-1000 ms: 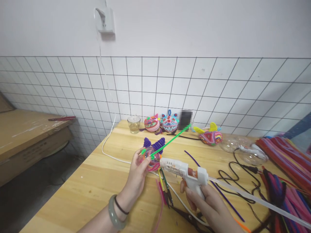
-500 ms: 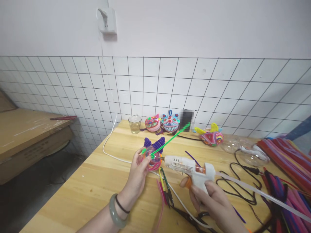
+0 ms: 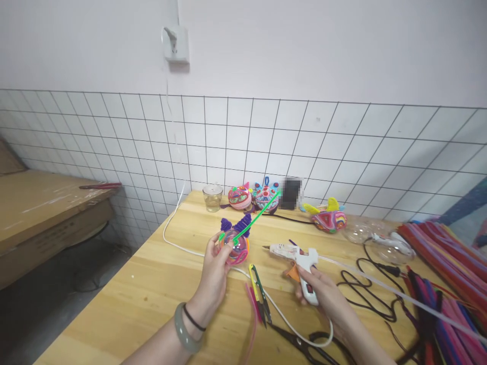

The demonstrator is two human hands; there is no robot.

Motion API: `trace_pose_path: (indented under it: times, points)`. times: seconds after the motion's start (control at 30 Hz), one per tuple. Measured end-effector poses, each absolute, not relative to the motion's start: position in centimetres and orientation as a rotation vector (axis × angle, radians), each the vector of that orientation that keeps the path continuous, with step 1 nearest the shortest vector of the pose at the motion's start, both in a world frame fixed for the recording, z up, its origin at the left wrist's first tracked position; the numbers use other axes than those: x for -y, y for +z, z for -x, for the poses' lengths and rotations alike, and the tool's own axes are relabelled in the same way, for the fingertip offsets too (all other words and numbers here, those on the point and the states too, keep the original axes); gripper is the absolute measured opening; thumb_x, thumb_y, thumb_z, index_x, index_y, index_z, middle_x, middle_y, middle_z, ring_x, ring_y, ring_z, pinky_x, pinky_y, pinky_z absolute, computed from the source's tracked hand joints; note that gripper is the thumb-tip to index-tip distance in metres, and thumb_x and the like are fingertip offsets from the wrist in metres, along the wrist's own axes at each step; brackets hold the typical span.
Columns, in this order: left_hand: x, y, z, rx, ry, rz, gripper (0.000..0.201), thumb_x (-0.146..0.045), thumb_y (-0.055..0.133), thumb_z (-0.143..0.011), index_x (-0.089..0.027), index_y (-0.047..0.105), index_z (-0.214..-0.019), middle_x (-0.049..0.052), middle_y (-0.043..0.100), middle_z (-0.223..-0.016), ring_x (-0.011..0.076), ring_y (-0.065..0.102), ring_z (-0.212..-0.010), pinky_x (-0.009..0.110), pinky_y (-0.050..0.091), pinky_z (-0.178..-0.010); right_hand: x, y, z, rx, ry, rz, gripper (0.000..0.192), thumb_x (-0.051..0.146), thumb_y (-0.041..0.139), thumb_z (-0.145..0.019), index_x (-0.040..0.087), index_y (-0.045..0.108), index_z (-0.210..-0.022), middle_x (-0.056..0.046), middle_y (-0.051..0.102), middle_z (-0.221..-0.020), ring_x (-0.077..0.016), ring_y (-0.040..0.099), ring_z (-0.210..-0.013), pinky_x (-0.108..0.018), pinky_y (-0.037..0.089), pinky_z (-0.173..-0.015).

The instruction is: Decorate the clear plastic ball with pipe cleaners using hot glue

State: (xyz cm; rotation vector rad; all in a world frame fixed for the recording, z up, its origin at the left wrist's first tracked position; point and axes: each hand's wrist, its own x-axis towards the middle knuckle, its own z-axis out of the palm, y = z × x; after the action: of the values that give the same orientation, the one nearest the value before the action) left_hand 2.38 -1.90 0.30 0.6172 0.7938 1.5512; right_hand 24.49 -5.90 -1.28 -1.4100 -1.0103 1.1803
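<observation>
My left hand (image 3: 215, 274) grips a clear ball wrapped in pink and orange pipe cleaners (image 3: 235, 246), with purple ears on top. A green pipe cleaner (image 3: 254, 219) sticks up and to the right from it. My right hand (image 3: 323, 296) holds a white hot glue gun (image 3: 297, 258) low over the wooden table (image 3: 152, 294). Its nozzle points left and stands a short way off the ball. A long glue stick trails from the gun's back to the right.
Thread snips (image 3: 261, 294) and black scissors (image 3: 304, 344) lie between my hands. Finished craft balls (image 3: 239, 197) and a glass cup (image 3: 212, 196) stand by the tiled wall. Piles of pipe cleaners (image 3: 449, 274) and black cords (image 3: 365, 289) fill the right side. A white cable (image 3: 178, 238) runs to a wall socket.
My right hand has drawn the glue gun away from the ball, to the right and down toward the table. The left hand kept the ball almost still.
</observation>
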Motion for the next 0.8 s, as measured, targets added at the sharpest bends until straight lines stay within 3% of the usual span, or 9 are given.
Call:
trace_pose_path:
  times: [0.1,0.17,0.27,0.4,0.5,0.6,0.7,0.8]
  points:
    - [2.0,0.4,-2.4,-0.837,1.602,-0.714,0.048,-0.031,0.076,-0.068,-0.021,0.056,-0.111,0.007,0.067,-0.110,0.0216,0.064,-0.099,0.036,0.049,-0.088,5.4,-2.4,-24.7,1.198,1.018,1.662,0.031,0.050,0.053,-0.083,0.020,0.052,-0.077,-0.004,0.067,-0.063,-0.0150,0.060,-0.043,-0.026,0.048,-0.041]
    - [2.0,0.3,-2.4,-0.869,1.617,-0.777,0.047,-0.031,0.075,-0.069,-0.022,0.057,-0.112,0.008,0.066,-0.115,0.0222,0.062,-0.106,0.036,0.047,-0.092,5.1,-2.8,-25.0,1.269,0.923,1.778,0.033,0.051,0.044,-0.086,0.022,0.049,-0.072,-0.004,0.066,-0.058,-0.0165,0.059,-0.040,-0.027,0.046,-0.039]
    - [2.1,0.2,-2.4,-0.884,1.630,-0.838,0.045,-0.030,0.074,-0.071,-0.023,0.057,-0.112,0.007,0.065,-0.116,0.0223,0.060,-0.110,0.035,0.045,-0.095,5.0,-3.0,-25.8,1.384,0.708,1.929,0.037,0.054,0.048,-0.084,0.024,0.045,-0.061,-0.002,0.059,-0.048,-0.0211,0.060,-0.042,-0.029,0.043,-0.040]
    - [2.2,0.1,-2.5,-0.875,1.629,-0.851,0.045,-0.029,0.074,-0.070,-0.022,0.058,-0.111,0.007,0.066,-0.113,0.0222,0.061,-0.107,0.035,0.046,-0.093,5.3,-2.1,-26.8,1.534,0.346,2.101,0.035,0.046,0.058,-0.079,0.024,0.050,-0.054,-0.011,0.061,-0.052,-0.0297,0.064,-0.058,-0.038,0.043,-0.054]
    - [2.3,0.2,-2.6,-0.869,1.618,-0.868,0.044,-0.029,0.074,-0.070,-0.022,0.058,-0.110,0.006,0.066,-0.111,0.0219,0.062,-0.103,0.034,0.047,-0.091,5.9,-0.1,-26.3,1.815,-0.112,1.983,0.028,0.039,0.053,-0.085,0.019,0.061,-0.068,-0.015,0.066,-0.065,-0.0319,0.063,-0.069,-0.042,0.045,-0.064]
    - [2.6,0.3,-2.6,-0.861,1.598,-0.926,0.045,-0.028,0.074,-0.069,-0.022,0.057,-0.110,0.006,0.066,-0.110,0.0222,0.062,-0.103,0.035,0.047,-0.091,6.4,3.1,-24.6,2.040,-0.603,1.492,0.025,0.030,0.047,-0.093,0.014,0.066,-0.096,-0.015,0.069,-0.091,-0.0294,0.062,-0.085,-0.043,0.046,-0.077]
    - [2.7,0.3,-2.6,-0.888,1.583,-0.998,0.045,-0.028,0.074,-0.069,-0.021,0.057,-0.110,0.006,0.066,-0.109,0.0220,0.062,-0.102,0.035,0.046,-0.092,6.1,6.1,-22.6,2.117,-0.757,1.208,0.021,0.020,0.048,-0.094,0.016,0.064,-0.105,-0.013,0.067,-0.111,-0.0301,0.054,-0.113,-0.046,0.039,-0.096]
    - [2.7,0.2,-2.5,-0.910,1.588,-1.052,0.043,-0.028,0.075,-0.069,-0.022,0.057,-0.108,0.006,0.066,-0.109,0.0220,0.061,-0.102,0.034,0.045,-0.092,5.2,7.6,-21.2,2.242,-0.797,1.185,0.024,0.016,0.046,-0.095,0.016,0.065,-0.109,-0.014,0.066,-0.119,-0.0329,0.046,-0.123,-0.056,0.026,-0.105]
